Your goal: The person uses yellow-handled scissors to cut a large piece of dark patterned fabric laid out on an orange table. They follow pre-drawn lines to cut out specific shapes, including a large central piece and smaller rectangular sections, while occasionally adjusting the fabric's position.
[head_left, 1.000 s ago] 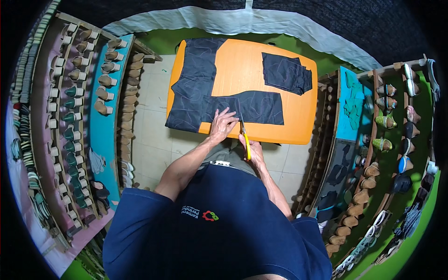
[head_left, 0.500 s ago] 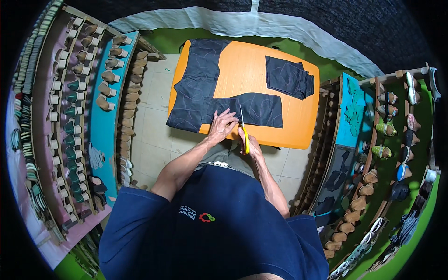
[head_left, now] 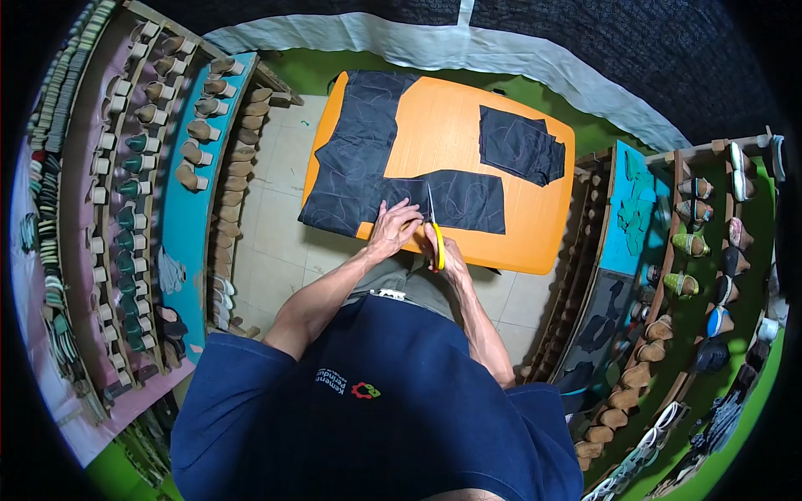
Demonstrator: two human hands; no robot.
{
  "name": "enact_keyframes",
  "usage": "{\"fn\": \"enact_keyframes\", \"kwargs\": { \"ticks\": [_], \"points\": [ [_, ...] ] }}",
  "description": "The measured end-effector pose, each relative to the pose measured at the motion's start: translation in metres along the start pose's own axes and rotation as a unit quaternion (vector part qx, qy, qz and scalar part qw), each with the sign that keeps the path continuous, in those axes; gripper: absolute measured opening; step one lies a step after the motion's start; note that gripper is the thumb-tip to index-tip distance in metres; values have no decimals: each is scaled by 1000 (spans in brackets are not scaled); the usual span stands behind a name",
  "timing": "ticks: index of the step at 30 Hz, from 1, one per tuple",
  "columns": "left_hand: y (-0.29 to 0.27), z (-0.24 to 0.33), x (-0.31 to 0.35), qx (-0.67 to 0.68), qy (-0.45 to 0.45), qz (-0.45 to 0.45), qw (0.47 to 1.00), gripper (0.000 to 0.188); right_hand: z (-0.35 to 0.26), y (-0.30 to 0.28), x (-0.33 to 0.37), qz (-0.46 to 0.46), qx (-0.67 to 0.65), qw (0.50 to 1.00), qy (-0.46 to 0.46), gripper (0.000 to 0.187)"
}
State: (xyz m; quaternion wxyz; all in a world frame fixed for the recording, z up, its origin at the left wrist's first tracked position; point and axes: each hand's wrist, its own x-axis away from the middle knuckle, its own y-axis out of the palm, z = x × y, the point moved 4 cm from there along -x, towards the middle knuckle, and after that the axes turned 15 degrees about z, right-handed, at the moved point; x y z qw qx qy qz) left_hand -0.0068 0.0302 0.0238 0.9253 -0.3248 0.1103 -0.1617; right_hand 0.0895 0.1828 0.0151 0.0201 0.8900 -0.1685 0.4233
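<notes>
Black fabric (head_left: 361, 125) with faint drawn outlines lies along the left and front of an orange table (head_left: 443, 108). My left hand (head_left: 394, 230) rests on the fabric near the front edge, fingers spread and pressing it down. Just to its right, my right hand (head_left: 446, 253) grips the yellow handles of a pair of scissors (head_left: 439, 242). The blades point away from me, over the front strip of the fabric; whether they are fully closed is hard to tell. At the far right of the table sits a stack of cut black fabric pieces (head_left: 518, 144).
On the left, racks hold rows of shoe lasts (head_left: 134, 242) and a turquoise board (head_left: 200, 108). On the right, more shelves carry shoes (head_left: 689, 245), lasts (head_left: 635, 376) and green scraps on a blue panel (head_left: 632, 200). A dark curtain (head_left: 576, 50) hangs behind the table.
The view has shifted slightly. Both hands stay at nearly the same spot on the fabric, and the scissors still point away from me.
</notes>
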Motion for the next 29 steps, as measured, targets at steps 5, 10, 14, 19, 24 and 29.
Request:
{"fn": "enact_keyframes", "kwargs": {
  "ticks": [5, 10, 14, 19, 24, 29],
  "points": [
    [-2, 1, 1, -3, -1, 9, 1000, 19, -11, -2, 2, -1, -5, 1000, -19, 71],
    [-3, 3, 1, -2, -4, 13, 1000, 20, -16, -3, 6, 36, 10, 999, -28, 69],
    [-4, 3, 1, -11, -6, 12, 1000, 20, -19, -1, 0, 0, 16, 1000, -26, 69],
    [-5, 6, 3, -6, -5, 18, 1000, 21, -33, 4, -16, -35, 27, 998, -40, 73],
    [-8, 7, 4, -10, 4, 35, 999, 18, -37, 5, -26, -3, 27, 999, -35, 71],
    [-10, 12, 6, -8, 25, 39, 999, 20, -23, -1, -51, 134, 84, 981, -110, 68]
  ]
}}
